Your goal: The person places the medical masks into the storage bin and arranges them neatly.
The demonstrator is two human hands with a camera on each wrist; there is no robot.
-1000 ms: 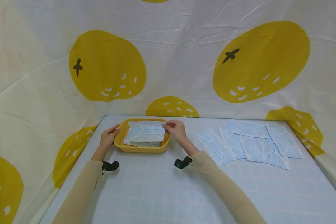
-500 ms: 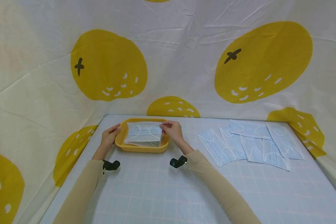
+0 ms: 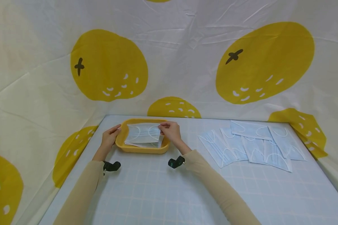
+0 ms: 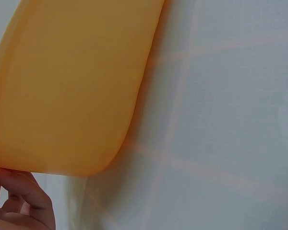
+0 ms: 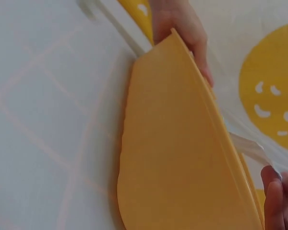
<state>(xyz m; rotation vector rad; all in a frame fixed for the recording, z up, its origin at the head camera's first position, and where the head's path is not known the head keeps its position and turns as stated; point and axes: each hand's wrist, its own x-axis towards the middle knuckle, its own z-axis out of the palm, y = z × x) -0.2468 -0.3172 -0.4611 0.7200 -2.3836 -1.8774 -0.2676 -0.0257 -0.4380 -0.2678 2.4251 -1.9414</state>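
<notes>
Left sleeve (image 3: 79,190) and right sleeve (image 3: 218,186) both long, plain beige, lightly creased, fairly close-fitting. Left camera (image 3: 112,166) at left sleeve's far end: small, black, bent shape, rounded right end. Right camera (image 3: 176,162) also small, black, bent, left end tinted faintly greenish. Left hand (image 3: 109,137) and right hand (image 3: 171,132) bare.

I can read no text, label, brand or number in any of my three views. The nearest I get to a sign is drawn on the hanging cloth (image 3: 180,62): in my head view, a dark cross-shaped mark (image 3: 79,66) on a yellow printed shape (image 3: 110,65) at ten o'clock, and a second cross (image 3: 233,56) on the larger yellow shape (image 3: 266,61) at two o'clock. A teal patch (image 3: 171,163) on the black wrist device (image 3: 177,161) at six o'clock is too small to make out.
</notes>
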